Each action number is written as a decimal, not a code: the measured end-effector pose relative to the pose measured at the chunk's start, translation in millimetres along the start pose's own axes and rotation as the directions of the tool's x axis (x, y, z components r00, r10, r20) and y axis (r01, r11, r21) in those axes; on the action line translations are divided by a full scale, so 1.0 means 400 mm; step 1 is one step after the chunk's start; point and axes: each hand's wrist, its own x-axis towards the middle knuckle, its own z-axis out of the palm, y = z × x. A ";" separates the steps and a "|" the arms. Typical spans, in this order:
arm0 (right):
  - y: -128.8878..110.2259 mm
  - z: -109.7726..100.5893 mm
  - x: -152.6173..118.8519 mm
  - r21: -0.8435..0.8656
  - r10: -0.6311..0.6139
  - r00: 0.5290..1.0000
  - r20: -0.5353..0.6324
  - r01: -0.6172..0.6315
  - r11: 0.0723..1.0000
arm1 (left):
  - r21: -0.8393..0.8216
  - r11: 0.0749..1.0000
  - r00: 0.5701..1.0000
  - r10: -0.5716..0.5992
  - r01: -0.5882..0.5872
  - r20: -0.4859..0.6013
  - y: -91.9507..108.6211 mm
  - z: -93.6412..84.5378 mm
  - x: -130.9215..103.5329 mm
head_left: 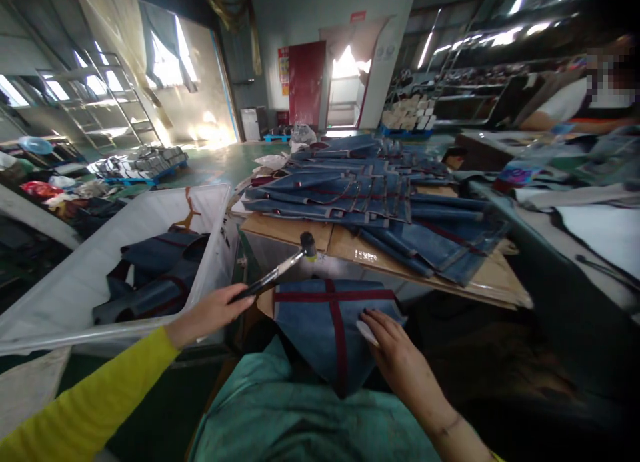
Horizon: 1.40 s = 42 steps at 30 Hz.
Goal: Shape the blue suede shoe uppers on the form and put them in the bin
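- Blue, leather-like sheet with a dark-red cross of bands (305, 329): here it is, near and central, just in front of the green cloth over my lap (300, 422), narrowing to a point on the near side.
- My left hand (217, 314), out of a yellow sleeve (100, 395), is clamped round the dark handle of a slim hammer with a stubby black head (281, 269); that head hangs over the gap beyond the sheet's far edge.
- My right hand (395, 349) rests on the sheet's right side, fingers bent, a small white piece (368, 333) under them; whether they pinch it, I cannot tell.
- So my hands are well apart, left and right of the cross.
- Far side now: a big heap of blue banded pieces (340, 192) spread over flat brown cardboard (283, 230).
- Left, a white plastic tub (60, 292) with more blue pieces (155, 262) inside.
- Right and farther off, a clear plastic bottle with a coloured label (517, 172).
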 end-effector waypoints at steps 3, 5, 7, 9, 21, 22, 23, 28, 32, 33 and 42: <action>0.000 0.022 -0.009 -0.020 0.008 1.000 0.005 -0.008 1.000 | -0.053 0.996 0.997 -0.073 0.073 -0.004 -0.028 0.055 -0.088; 0.001 0.016 -0.011 -0.019 0.012 1.000 0.022 -0.012 1.000 | -0.033 0.997 0.995 -0.069 0.067 -0.078 -0.042 0.092 -0.117; 0.000 0.010 -0.013 -0.020 0.013 0.999 0.037 -0.012 1.000 | 0.052 0.998 0.991 -0.039 0.046 -0.130 -0.058 0.126 -0.128; -0.002 0.008 -0.017 -0.022 0.012 0.999 0.043 -0.011 1.000 | 0.157 0.987 0.991 -0.018 0.039 -0.132 -0.071 0.149 -0.128; -0.006 0.006 -0.026 0.003 0.016 1.000 -0.014 -0.016 1.000 | 0.255 0.967 0.997 -0.008 0.028 -0.080 -0.052 0.157 -0.105; -0.007 0.006 -0.026 0.004 0.017 1.000 -0.018 -0.017 1.000 | 0.229 0.973 0.995 0.004 0.019 -0.102 -0.048 0.159 -0.100; -0.008 0.006 -0.027 0.007 0.019 1.000 -0.024 -0.019 1.000 | 0.203 0.979 0.991 0.018 0.010 -0.136 -0.043 0.162 -0.096; -0.004 0.012 -0.035 0.008 0.021 0.998 -0.054 -0.021 1.000 | 0.184 0.983 0.997 0.033 -0.018 -0.075 -0.020 0.177 -0.080; -0.003 0.012 -0.037 -0.009 0.018 0.998 -0.052 -0.019 1.000 | 0.122 0.991 0.995 0.056 -0.045 -0.086 -0.002 0.183 -0.068; -0.004 0.011 -0.037 -0.011 0.021 0.998 -0.051 -0.022 1.000 | 0.110 0.992 0.989 0.068 -0.054 -0.130 0.002 0.183 -0.066; -0.009 0.006 -0.040 0.019 0.042 0.998 -0.055 -0.041 0.999 | 0.078 0.993 0.992 0.094 -0.088 -0.082 0.035 0.187 -0.039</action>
